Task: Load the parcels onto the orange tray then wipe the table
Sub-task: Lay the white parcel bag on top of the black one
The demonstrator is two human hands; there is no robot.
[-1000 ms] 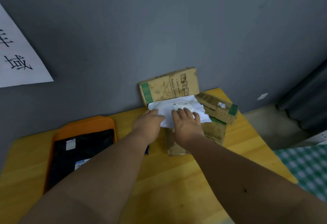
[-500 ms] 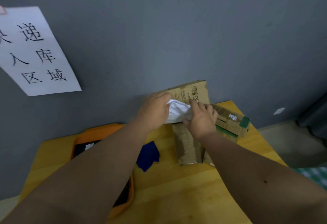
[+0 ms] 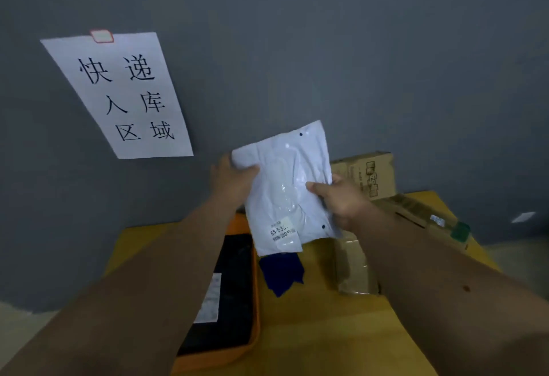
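Left hand (image 3: 230, 178) and right hand (image 3: 341, 200) grip white parcel (image 3: 289, 188) above table (image 3: 326, 331); black parcel (image 3: 228, 286) in orange tray (image 3: 254, 301).

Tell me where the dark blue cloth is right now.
In the head view, the dark blue cloth lies on the yellow table, between the orange tray on its left and a taped cardboard parcel on its right, below the held white parcel.

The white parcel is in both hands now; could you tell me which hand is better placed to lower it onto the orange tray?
Probably the left hand: the orange tray lies on its side, below the white parcel, while the right hand is over the cardboard boxes.
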